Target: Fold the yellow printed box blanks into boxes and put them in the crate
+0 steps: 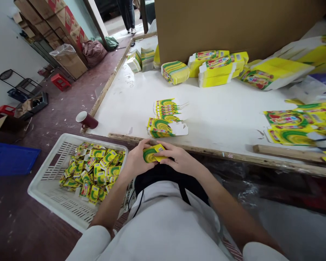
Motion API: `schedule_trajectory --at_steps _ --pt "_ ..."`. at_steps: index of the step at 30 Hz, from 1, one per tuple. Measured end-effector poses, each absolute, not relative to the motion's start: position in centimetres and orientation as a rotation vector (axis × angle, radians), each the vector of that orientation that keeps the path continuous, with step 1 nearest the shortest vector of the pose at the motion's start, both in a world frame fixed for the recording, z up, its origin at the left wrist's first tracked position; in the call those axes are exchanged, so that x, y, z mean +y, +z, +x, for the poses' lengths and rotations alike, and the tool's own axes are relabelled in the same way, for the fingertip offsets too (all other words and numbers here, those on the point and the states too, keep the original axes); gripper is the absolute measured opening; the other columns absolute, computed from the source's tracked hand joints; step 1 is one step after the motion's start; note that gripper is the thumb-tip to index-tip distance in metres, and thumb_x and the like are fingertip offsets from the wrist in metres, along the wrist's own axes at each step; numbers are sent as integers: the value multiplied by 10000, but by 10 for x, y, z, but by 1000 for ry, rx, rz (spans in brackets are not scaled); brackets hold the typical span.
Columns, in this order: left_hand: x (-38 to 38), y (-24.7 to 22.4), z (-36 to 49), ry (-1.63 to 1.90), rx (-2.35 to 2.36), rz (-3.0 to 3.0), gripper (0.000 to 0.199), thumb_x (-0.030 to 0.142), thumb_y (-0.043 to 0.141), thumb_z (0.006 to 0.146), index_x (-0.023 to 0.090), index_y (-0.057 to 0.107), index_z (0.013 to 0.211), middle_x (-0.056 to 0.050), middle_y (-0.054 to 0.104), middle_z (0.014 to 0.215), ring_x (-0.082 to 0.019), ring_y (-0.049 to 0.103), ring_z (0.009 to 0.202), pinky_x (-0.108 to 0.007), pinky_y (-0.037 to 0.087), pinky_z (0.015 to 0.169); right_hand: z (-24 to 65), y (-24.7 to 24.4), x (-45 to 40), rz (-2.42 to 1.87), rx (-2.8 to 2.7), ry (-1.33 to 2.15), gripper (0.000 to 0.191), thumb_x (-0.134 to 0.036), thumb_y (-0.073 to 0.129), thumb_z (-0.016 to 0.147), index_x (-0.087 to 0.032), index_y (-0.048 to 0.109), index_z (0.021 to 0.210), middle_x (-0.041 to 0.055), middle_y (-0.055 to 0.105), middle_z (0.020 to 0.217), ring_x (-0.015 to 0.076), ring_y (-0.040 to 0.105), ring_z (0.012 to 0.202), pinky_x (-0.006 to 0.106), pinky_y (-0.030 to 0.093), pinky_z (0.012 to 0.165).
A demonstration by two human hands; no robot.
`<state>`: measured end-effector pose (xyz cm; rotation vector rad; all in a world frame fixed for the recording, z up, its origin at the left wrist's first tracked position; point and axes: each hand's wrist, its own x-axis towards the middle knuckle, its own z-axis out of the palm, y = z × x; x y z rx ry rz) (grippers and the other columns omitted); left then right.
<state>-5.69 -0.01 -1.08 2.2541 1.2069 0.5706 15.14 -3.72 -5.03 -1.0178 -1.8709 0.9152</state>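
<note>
Between my hands, just in front of the table's near edge, is a small yellow and green printed carton. My left hand grips its left side with the thumb below and fingers above. The fingers of my right hand pinch its right end, where a yellow flap shows. Right beyond my hands, a fanned stack of flat cartons lies on the white table, white flaps pointing right. To my left, a white plastic basket holds many small folded cartons.
Bundles of flat yellow cartons stand along a large cardboard sheet at the back. More cartons lie at the right by a loose wooden strip. A maroon mug stands at the table's left corner. A person's legs show beyond.
</note>
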Motion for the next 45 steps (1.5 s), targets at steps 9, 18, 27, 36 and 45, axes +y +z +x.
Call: schedule_trajectory --at_steps 9,18,27,36,45 --pt "7 2 -100 485 1646 2309 556 334 745 749 203 559 1256 -106 691 1172 -295 659 1095 -434 511 967 132 -46 -17 -1188 -1539 714 713 -291 725 857 -251 438 1508 137 567 1457 291 571 1311 479 470 1106" --pt "14 -21 -142 656 1700 1865 559 482 738 769 199 593 1228 -126 699 1199 -293 644 1166 -492 448 1074 167 -55 31 -1819 -1722 355 469 -88 653 816 -105 600 1282 208 663 1189 378 593 1105 541 467 992" --pt "4 -26 -9 1348 790 822 525 651 758 715 242 621 1015 -28 680 926 -181 678 912 -328 553 860 110 -33 -36 -988 -1380 1119 499 -217 722 785 -239 479 1219 1 565 899 168 573 773 313 525 716" --pt "3 -26 -17 1442 945 891 631 789 671 697 239 635 1001 -13 638 884 -138 636 814 -260 543 780 100 -35 -33 -1061 -1292 1083 413 -279 786 770 -208 640 1149 15 611 896 147 533 710 290 482 654" --pt "11 -34 -69 1258 1168 1261 449 622 706 791 199 766 931 -56 779 946 -239 721 948 -408 555 953 137 -44 -25 -1096 -1530 710 144 -212 634 921 -224 774 953 29 668 794 162 608 719 286 492 654"
